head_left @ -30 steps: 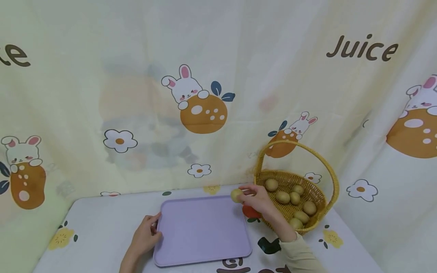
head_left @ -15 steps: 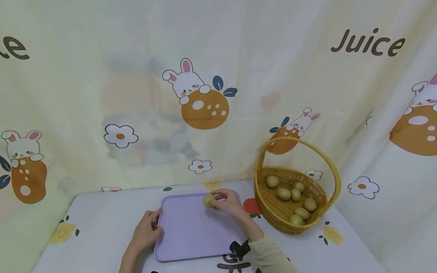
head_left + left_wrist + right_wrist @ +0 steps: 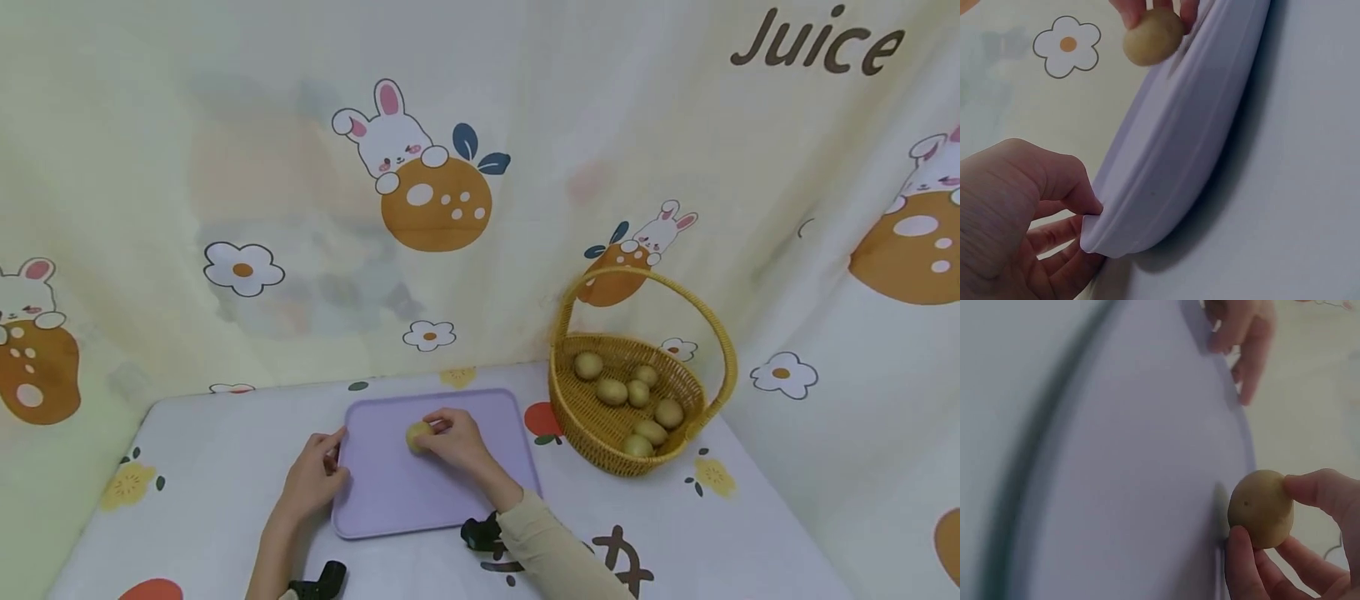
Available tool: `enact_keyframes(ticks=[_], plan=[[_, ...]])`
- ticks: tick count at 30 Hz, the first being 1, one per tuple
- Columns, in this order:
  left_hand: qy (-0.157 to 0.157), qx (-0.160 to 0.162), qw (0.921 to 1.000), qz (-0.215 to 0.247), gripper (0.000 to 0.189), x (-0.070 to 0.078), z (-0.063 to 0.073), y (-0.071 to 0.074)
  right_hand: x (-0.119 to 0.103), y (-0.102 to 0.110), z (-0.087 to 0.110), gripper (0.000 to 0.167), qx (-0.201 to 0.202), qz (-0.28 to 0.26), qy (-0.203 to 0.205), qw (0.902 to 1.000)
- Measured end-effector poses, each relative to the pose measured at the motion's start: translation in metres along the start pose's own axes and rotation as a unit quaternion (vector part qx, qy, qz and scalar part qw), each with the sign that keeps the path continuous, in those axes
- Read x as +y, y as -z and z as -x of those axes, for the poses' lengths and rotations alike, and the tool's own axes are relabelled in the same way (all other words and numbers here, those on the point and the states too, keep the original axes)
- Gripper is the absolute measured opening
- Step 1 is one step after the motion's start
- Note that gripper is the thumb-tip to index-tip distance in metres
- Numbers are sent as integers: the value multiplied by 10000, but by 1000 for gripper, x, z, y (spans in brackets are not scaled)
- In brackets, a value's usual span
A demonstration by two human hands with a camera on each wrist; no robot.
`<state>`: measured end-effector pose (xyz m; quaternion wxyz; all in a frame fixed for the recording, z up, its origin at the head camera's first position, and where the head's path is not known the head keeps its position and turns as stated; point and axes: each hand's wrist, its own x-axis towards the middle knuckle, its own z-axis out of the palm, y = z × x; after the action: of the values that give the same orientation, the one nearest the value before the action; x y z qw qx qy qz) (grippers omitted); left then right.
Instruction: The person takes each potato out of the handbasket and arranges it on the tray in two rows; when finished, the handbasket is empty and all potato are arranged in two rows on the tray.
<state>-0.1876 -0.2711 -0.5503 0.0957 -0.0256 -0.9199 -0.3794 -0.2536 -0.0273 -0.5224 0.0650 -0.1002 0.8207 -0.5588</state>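
Note:
A small yellow-brown potato is pinched between the thumb and fingers of my right hand, over the left-centre part of a lilac tray. In the right wrist view the potato is close over the tray's surface, with a faint reflection beside it. My left hand grips the tray's left edge; in the left wrist view its thumb lies on the rim and the other fingers reach underneath. No other potato lies on the tray.
To the right of the tray stands a yellow wicker basket with a tall arched handle. Several potatoes lie inside it. A printed cloth covers the table, and a printed curtain hangs behind.
My right hand has carried the potato leftward from beside the basket, across the tray's right edge to over the tray. The left hand keeps its grip on the tray. The head view has tilted down slightly.

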Motion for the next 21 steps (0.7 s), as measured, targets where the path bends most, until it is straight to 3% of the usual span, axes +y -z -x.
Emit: enact_keyframes(ticks=[8, 21], plan=[[-199, 152, 9997, -1, 63, 0, -9, 9, -7, -13, -12, 32, 122, 17, 135, 9998], [-72, 8, 10000, 61, 64, -2, -3, 0, -5, -25, -7, 31, 193, -47, -41, 9998]])
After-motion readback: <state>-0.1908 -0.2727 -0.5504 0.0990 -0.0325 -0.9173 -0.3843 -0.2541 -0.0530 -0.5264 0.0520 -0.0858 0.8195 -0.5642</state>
